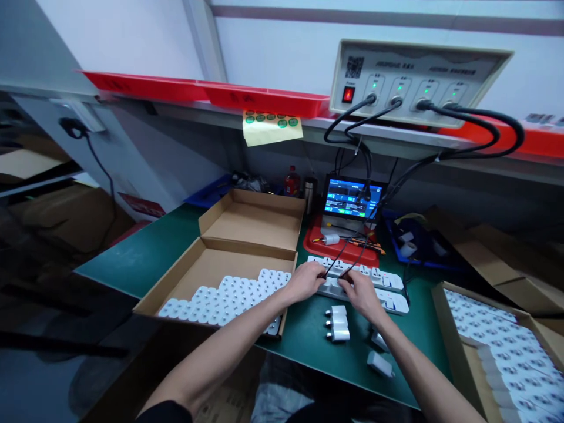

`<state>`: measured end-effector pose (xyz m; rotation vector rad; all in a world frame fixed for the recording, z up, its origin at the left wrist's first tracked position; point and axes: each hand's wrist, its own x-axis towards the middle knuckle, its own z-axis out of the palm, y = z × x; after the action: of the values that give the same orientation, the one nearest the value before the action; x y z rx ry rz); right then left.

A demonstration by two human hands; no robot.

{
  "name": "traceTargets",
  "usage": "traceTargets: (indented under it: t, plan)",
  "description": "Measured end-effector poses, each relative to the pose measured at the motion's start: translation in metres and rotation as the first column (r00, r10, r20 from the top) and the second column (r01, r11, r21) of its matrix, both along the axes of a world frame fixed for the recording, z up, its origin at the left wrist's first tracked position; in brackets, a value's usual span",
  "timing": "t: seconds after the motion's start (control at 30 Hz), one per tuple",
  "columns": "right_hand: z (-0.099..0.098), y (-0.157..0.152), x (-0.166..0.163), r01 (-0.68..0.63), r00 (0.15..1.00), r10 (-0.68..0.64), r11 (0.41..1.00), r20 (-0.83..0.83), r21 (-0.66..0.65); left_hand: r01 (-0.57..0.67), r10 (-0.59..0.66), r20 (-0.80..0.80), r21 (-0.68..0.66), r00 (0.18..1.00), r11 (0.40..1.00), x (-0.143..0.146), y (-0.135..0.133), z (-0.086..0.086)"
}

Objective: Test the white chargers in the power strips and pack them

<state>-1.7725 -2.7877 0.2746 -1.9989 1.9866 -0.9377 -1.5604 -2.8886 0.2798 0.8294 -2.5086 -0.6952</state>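
Note:
My left hand (307, 281) is closed around the end of a thin black cable (335, 258) at the near power strip. Beside it, my right hand (361, 295) pinches the end of a second black cable (360, 257). The fingers cover both cable ends, so I cannot tell whether they sit in anything. The near white power strip (392, 302) lies partly under my hands, with the far power strip (393, 281) just behind. Three white plug chargers (339, 323) lie in a row on the green table, and another charger (380, 365) rests below my right forearm.
An open cardboard box (207, 258) with rows of white chargers stands left; another charger-filled box (506, 346) is right. Behind the strips are a red tray (311, 238) and a lit screen (352, 197). A tester box (418, 82) with hanging black cables sits on the shelf.

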Motion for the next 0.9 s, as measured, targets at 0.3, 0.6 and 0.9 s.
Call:
traceTargets:
  t: [0.3, 0.6, 0.9]
  plan:
    - [0.034, 0.051, -0.087, 0.138, 0.982, -0.152, 0.982, 0.112, 0.129, 0.009, -0.012, -0.14, -0.022, 0.99, 1.0, -0.005, 0.01, 0.007]
    - [0.023, 0.078, -0.105, 0.152, 0.979, -0.17, 0.977, 0.115, 0.147, 0.146, -0.13, -0.107, 0.162, 0.986, 0.976, -0.086, 0.044, 0.025]
    - [0.018, 0.075, -0.109, 0.104, 0.992, -0.111, 0.988, 0.061, 0.11, 0.112, -0.112, -0.003, 0.11, 0.994, 0.988, -0.112, 0.047, 0.017]
